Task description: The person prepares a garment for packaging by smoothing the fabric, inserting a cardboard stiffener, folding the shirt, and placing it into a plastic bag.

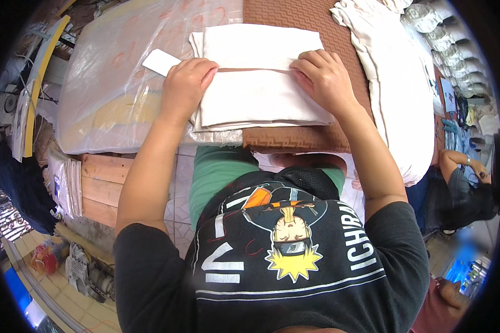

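My black printed shirt (283, 261) fills the near view, with my green trousers (216, 177) below the surface (311, 139) edge. Ahead lies a folded white cloth (255, 83) on the brown patterned surface, partly over a clear plastic sheet (111, 83). My left hand (186, 83) presses the cloth's left side, fingers curled over the fold line, a closed grip pinning the edge. My right hand (322, 75) does likewise on the right, fingers bent down on the fold so the crease stays straight. A white card (160, 61) sits just beside my left hand. More white cloth (400, 83) is piled to the right.
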`<state>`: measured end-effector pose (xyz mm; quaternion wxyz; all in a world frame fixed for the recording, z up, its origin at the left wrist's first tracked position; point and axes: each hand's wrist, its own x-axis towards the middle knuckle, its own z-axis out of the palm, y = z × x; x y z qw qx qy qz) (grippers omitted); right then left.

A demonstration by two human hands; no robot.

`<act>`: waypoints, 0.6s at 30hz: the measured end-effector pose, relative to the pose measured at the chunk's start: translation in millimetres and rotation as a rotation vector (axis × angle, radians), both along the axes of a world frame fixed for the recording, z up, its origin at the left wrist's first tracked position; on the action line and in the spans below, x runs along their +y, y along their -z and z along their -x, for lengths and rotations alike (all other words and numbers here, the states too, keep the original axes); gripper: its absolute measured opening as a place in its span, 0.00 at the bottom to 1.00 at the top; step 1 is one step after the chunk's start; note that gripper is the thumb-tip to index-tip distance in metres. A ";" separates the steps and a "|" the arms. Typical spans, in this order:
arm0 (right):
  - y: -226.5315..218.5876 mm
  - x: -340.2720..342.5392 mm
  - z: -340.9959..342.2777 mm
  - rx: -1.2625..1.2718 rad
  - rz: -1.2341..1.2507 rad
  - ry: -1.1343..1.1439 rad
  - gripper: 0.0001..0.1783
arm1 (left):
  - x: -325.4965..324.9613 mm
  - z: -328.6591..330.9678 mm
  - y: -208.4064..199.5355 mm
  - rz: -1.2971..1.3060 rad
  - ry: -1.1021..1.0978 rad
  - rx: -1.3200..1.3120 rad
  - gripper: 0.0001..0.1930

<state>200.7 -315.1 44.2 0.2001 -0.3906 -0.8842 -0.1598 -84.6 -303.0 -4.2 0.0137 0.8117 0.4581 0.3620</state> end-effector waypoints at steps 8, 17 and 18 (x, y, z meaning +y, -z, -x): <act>10.5 -14.8 -0.2 0.083 0.059 -0.025 0.07 | -17.5 10.3 1.2 -0.053 -0.006 0.066 0.05; -11.6 -61.4 -32.2 0.203 0.092 0.073 0.12 | -16.3 -19.2 -22.6 0.024 0.250 0.123 0.24; -10.7 -71.9 -30.5 0.183 0.123 0.084 0.13 | -17.9 -22.2 -23.0 0.041 0.299 0.193 0.26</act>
